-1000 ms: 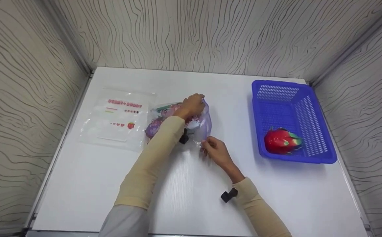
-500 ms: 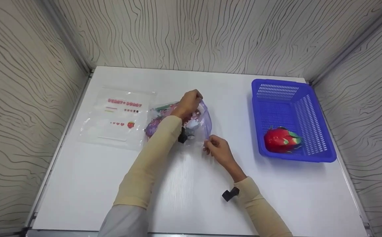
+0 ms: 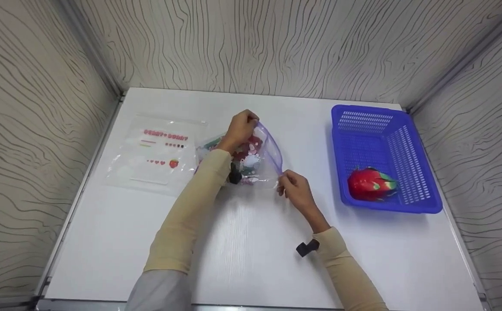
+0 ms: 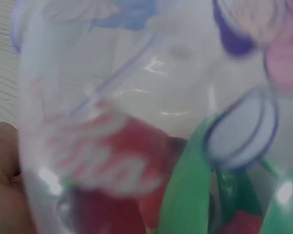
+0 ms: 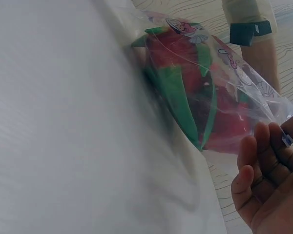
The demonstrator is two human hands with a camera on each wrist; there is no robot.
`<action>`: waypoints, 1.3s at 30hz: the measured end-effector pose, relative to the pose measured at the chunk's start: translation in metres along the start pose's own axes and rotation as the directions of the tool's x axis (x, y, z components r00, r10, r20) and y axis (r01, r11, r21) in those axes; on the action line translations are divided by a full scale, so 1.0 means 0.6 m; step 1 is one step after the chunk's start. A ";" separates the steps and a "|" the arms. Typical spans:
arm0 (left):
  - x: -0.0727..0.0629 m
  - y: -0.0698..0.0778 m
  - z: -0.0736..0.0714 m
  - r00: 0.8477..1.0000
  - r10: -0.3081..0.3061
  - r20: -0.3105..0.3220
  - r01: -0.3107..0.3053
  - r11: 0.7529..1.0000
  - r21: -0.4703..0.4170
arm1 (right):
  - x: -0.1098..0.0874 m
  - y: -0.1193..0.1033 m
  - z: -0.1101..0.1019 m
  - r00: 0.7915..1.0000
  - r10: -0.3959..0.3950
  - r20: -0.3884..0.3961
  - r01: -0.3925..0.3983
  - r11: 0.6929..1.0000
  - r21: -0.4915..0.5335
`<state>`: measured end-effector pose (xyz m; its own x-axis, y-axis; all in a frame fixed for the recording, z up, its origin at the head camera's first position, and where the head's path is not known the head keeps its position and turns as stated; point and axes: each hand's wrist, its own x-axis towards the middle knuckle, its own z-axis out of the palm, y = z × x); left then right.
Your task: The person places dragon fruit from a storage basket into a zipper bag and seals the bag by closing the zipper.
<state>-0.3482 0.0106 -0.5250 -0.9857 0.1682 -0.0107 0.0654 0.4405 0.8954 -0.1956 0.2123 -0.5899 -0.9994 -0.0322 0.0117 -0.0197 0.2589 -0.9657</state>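
A clear zip bag [image 3: 251,166] with a purple zip edge [image 3: 277,151] and printed cartoon shells is held between my two hands. My left hand [image 3: 239,131] grips the far end of the zip edge, its arm crossing over the bag. At the near end, my right hand [image 3: 296,190] pinches the corner by a small zip slider [image 5: 287,140], thumb against fingertips. Red and green objects [image 5: 180,83] fill the bag's lower part, with leaf-like green strips; they resemble the dragon fruit in the basket. In the left wrist view, the printed film [image 4: 136,73] covers most of the picture.
Flat on the white table [image 3: 242,259] lies a second clear zip bag [image 3: 156,172] with strawberry print, left of the held bag. A blue plastic basket [image 3: 337,160] at the right contains a red dragon fruit [image 3: 370,185]. Patterned panels [image 3: 242,47] enclose the back and sides.
My left hand has moved up and left, drawing the far end of the zip edge with it. My right hand has shifted slightly right, and the zip edge is pulled straighter.
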 end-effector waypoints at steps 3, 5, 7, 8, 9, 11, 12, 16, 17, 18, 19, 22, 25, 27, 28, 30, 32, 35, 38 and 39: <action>0.003 0.004 -0.015 0.999 0.000 -0.042 -0.001 1.000 -0.019 | 0.008 -0.006 -0.011 1.000 -0.012 -0.022 0.012 1.000 -0.009; 0.003 0.006 -0.025 0.998 -0.001 -0.068 -0.002 0.999 -0.050 | 0.013 -0.011 -0.019 0.999 -0.018 -0.036 0.017 1.000 -0.007; 0.002 0.006 -0.036 0.996 0.004 -0.093 -0.011 0.997 -0.071 | 0.018 -0.013 -0.028 0.999 -0.027 -0.047 0.027 1.000 0.000; 0.001 0.006 -0.042 0.994 0.008 -0.105 -0.015 0.997 -0.073 | 0.020 -0.014 -0.032 0.998 -0.030 -0.051 0.031 1.000 0.004; -0.001 0.005 -0.047 0.994 0.004 -0.111 -0.013 0.997 -0.081 | 0.022 -0.013 -0.036 0.998 -0.034 -0.055 0.035 0.999 0.009; -0.005 0.003 -0.058 0.992 -0.001 -0.122 -0.011 0.995 -0.095 | 0.026 -0.012 -0.044 0.997 -0.043 -0.065 0.044 0.999 0.015; -0.007 0.002 -0.063 0.992 -0.003 -0.126 -0.010 0.995 -0.102 | 0.028 -0.011 -0.048 0.996 -0.051 -0.073 0.052 0.998 0.018; -0.017 -0.003 -0.081 0.989 0.001 -0.145 -0.022 0.989 -0.144 | 0.032 -0.014 -0.061 0.988 -0.101 -0.115 0.101 0.995 -0.003; -0.019 -0.004 -0.086 0.988 0.013 -0.153 -0.036 0.988 -0.149 | 0.034 -0.016 -0.064 0.985 -0.117 -0.126 0.116 0.993 -0.012; -0.022 -0.005 -0.089 0.987 0.022 -0.161 -0.047 0.987 -0.155 | 0.036 -0.018 -0.067 0.982 -0.131 -0.139 0.129 0.991 -0.025; -0.025 -0.005 -0.093 0.985 0.035 -0.171 -0.063 0.985 -0.159 | 0.038 -0.021 -0.069 0.979 -0.140 -0.148 0.137 0.990 -0.036; -0.035 -0.003 -0.102 0.978 0.074 -0.195 -0.108 0.980 -0.165 | 0.046 -0.028 -0.076 0.972 -0.152 -0.178 0.145 0.988 -0.055; -0.047 -0.001 -0.109 0.970 0.112 -0.215 -0.154 0.970 -0.190 | 0.053 -0.041 -0.081 0.967 -0.161 -0.198 0.152 0.987 -0.060; -0.055 0.002 -0.113 0.965 0.131 -0.225 -0.181 0.960 -0.215 | 0.057 -0.051 -0.084 0.962 -0.178 -0.205 0.169 0.984 -0.059; -0.059 0.003 -0.115 0.963 0.138 -0.232 -0.193 0.953 -0.232 | 0.058 -0.056 -0.086 0.961 -0.189 -0.204 0.181 0.982 -0.057; -0.066 0.006 -0.120 0.957 0.149 -0.251 -0.215 0.942 -0.259 | 0.060 -0.066 -0.090 0.955 -0.221 -0.196 0.215 0.975 -0.050; -0.074 0.010 -0.127 0.949 0.160 -0.272 -0.237 0.931 -0.279 | 0.063 -0.074 -0.094 0.949 -0.247 -0.197 0.242 0.969 -0.048; -0.085 0.015 -0.138 0.934 0.179 -0.310 -0.272 0.917 -0.291 | 0.067 -0.085 -0.101 0.935 -0.293 -0.201 0.289 0.956 -0.048; -0.098 0.021 -0.147 0.922 0.195 -0.334 -0.299 0.907 -0.297 | 0.072 -0.096 -0.105 0.921 -0.331 -0.207 0.334 0.942 -0.019; -0.103 0.022 -0.149 0.920 0.197 -0.339 -0.304 0.904 -0.300 | 0.073 -0.099 -0.106 0.917 -0.340 -0.209 0.347 0.938 -0.006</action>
<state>-0.3005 -0.0729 -0.4726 -0.9465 -0.0574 0.3177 0.3126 0.0823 0.9463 -0.2400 0.2568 -0.5154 -0.9155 0.0837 0.3934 -0.3651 0.2372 -0.9002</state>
